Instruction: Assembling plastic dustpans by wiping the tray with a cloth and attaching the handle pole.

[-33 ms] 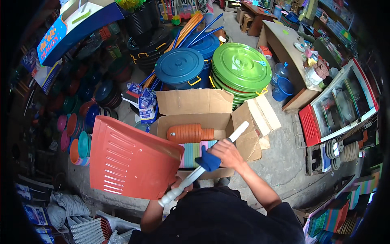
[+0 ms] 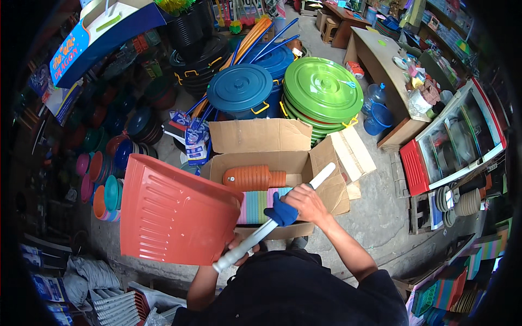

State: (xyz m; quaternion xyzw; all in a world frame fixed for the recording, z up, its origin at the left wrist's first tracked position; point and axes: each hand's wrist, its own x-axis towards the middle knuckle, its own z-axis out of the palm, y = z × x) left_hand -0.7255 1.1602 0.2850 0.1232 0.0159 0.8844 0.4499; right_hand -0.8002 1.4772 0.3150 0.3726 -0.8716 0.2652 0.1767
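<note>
A large red dustpan (image 2: 174, 212) with a ribbed pan is held up on the left, its pale handle (image 2: 255, 236) slanting up to the right. My left hand (image 2: 242, 251) is closed around the handle's lower end beside the pan, its fingers partly hidden. Higher up, my right hand (image 2: 305, 204) is closed, pressing a blue cloth (image 2: 283, 211) round the handle. Behind the handle stands an open cardboard box (image 2: 272, 232) holding nested orange-brown pots (image 2: 247, 178) and pastel-striped items (image 2: 255, 205).
Beyond the box are a blue lidded bin (image 2: 240, 89) and a stack of green lidded tubs (image 2: 323, 89). Colourful basins (image 2: 111, 193) are piled at the left. To the right are a wooden desk (image 2: 375, 60) and a red-and-white glass-fronted case (image 2: 457, 138).
My right hand and the blue cloth have shifted slightly up the handle. The dustpan has tilted a little.
</note>
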